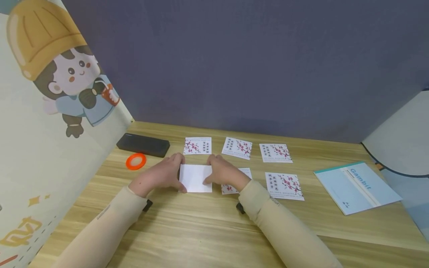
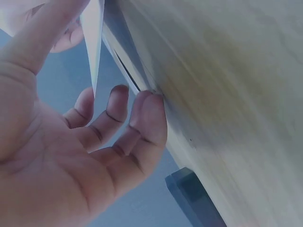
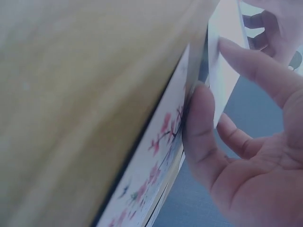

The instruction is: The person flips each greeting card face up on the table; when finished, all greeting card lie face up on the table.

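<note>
Between the two hands is a white card, its blank face toward the head camera. My left hand grips its left side, thumb at the lower corner and fingers by the upper one. On the right side my right hand pinches it, the thumb lying on the blank face. Seen from the right wrist, the card stands tilted up from the wood. A blossom-printed card lies partly hidden beneath the right wrist.
More blossom-printed cards lie behind and to the right, such as one card at the back and another card nearer. At left are a black case and an orange ring. A light-blue notepad lies far right on the wooden table.
</note>
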Motion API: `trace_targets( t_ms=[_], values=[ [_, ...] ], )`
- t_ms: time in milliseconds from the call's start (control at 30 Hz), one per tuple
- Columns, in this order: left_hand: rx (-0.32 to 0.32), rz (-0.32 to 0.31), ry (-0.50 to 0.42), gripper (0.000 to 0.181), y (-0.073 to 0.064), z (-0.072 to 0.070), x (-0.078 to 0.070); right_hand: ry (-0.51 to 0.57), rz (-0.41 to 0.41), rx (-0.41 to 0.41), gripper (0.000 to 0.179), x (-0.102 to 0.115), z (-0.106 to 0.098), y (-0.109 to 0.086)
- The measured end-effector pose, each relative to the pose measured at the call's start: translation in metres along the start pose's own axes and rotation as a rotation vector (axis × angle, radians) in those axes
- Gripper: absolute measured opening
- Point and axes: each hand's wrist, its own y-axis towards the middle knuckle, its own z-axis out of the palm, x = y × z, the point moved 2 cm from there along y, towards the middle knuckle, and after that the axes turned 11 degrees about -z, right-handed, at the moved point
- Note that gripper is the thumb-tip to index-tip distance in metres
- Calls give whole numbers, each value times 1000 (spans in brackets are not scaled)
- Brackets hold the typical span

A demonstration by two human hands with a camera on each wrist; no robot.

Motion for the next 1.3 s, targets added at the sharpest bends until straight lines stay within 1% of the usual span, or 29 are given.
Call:
trace_targets(
  t_ms=[100, 200, 367, 533, 633, 800, 867, 933, 1067, 1133, 1233, 1300],
  values=[
    [11, -6, -26, 88, -2, 0, 1, 14, -6, -3, 66, -1, 0, 0],
    [23, -11, -52, 83, -2, -1, 2, 45, -7, -1, 61, -1, 0, -1],
    [12, 8, -89, 74, -1, -2, 6, 116, 2, 11, 52, -1, -2, -2],
    [6, 9, -127, 67, 2, -1, 9, 119, 0, 4, 49, 1, -2, -4],
    [-4, 21, -147, 64, 1, -2, 8, 126, -1, -17, 52, 2, -2, -5],
    [-48, 61, -193, 59, 1, -3, 9, 188, -16, -62, 53, 0, -3, -7],
    [-63, 73, -222, 58, 0, -3, 8, 208, -19, -79, 52, -1, -4, -7],
    [-65, 82, -270, 57, 0, -3, 8, 218, -22, -95, 50, -2, -6, -7],
    [-49, 104, -428, 53, 1, -3, 7, 255, -28, -133, 47, -3, -9, -9],
    [-52, 112, -488, 51, 1, -4, 7, 277, -32, -156, 43, -3, -10, -9],
    [-88, 118, -499, 50, 0, -6, 6, 302, -34, -190, 39, -2, -13, -11],
    [-115, 111, -486, 50, -1, -8, 4, 307, -34, -212, 38, -2, -14, -11]
  ],
)
